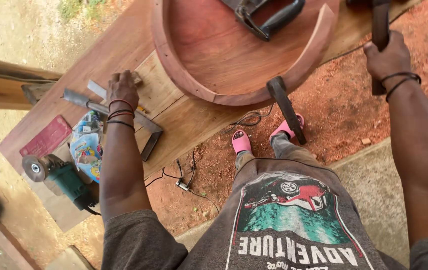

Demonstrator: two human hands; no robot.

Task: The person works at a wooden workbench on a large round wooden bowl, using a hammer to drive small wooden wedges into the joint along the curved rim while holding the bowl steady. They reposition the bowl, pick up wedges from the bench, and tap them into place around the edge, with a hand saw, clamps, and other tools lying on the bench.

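Head view: left hand at 9 o'clock, fingers curled onto workbench beside steel square. Right hand at 2 o'clock, fisted round dark handle. Round wooden tray assembled, unfinished.

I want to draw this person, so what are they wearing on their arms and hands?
Both arms are bare below short grey sleeves. The left hand wears no glove; its wrist carries thin round bangles, some red and some dark. The right hand is bare as well, with thin black bands looped around the wrist. No rings or watch can be seen.
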